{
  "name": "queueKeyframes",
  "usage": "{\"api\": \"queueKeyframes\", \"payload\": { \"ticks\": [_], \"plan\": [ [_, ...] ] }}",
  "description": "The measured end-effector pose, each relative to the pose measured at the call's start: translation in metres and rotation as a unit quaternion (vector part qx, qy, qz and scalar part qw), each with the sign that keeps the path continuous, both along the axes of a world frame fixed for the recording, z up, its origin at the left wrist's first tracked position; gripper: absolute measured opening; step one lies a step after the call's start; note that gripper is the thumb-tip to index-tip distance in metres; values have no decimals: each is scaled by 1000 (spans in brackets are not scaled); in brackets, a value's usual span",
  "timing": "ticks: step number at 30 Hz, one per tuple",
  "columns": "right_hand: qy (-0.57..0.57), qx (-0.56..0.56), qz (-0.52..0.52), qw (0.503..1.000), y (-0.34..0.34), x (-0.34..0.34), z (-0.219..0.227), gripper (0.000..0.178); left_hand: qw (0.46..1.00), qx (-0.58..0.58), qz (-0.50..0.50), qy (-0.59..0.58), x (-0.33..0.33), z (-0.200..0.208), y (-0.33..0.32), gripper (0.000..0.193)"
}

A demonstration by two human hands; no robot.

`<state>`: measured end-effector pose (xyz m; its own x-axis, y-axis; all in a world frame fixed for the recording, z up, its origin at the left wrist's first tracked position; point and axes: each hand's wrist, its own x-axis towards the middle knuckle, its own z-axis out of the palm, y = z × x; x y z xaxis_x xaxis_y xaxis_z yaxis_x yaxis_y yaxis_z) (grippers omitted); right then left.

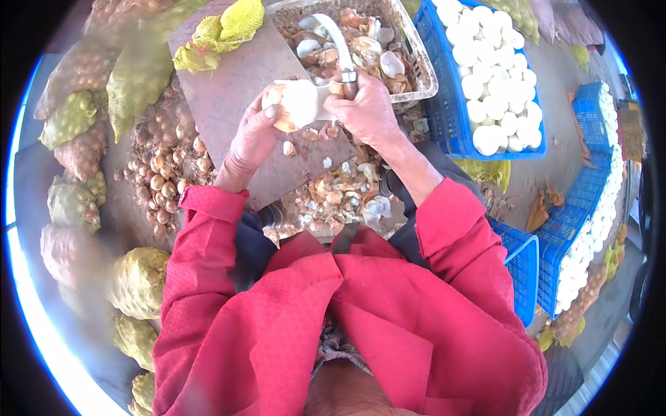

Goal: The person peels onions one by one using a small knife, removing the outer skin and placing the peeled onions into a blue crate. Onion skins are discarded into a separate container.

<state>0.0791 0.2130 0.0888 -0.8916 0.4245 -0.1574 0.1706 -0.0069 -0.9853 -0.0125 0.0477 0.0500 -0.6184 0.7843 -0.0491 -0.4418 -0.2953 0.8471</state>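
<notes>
Between the thumb and fingers of my left hand [255,135] sits an onion [295,105], its white flesh bare over most of it and some brown skin on its left side. My right hand [364,109] grips the handle of a curved knife [341,43], whose blade arcs up and to the left, away from the onion. A pale piece of peel shows by my right thumb, close to the onion's right side. Beneath both hands lies a flat grey-brown board [229,104] with scraps of skin near its right edge.
Beyond the board stands a pale crate [424,66] of onion skins. A blue crate [437,104] of peeled white onions is at its right, with more blue crates [576,187] farther right. Loose unpeeled onions [163,173] and mesh sacks [139,281] lie left. Peelings [340,194] cover the floor before me.
</notes>
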Motion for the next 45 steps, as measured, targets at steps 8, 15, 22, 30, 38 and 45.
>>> {"api": "queueKeyframes", "payload": {
  "ticks": [8, 15, 22, 30, 38, 45],
  "plan": [
    [56, 25, -53, 997, 9, -6, -15, 17, 988, 13, -34, -148, -7, -6, -1, 58],
    [-64, 229, -19, 971, 12, -3, -5, 21, 988, -7, 20, -151, -1, -12, 0, 64],
    [15, 356, -16, 934, 37, -3, -26, 56, 987, 44, -19, -155, 0, -4, 2, 68],
    [86, 45, 133, 986, 6, 2, -11, 46, 991, 41, -50, -115, -2, -11, 1, 64],
    [62, -28, 154, 986, 14, 6, -9, 44, 994, 49, -60, -72, 0, -3, 5, 82],
    [57, 93, 115, 987, 10, 5, -15, 42, 997, 46, -65, -17, 1, -2, 5, 74]
  ]
}}
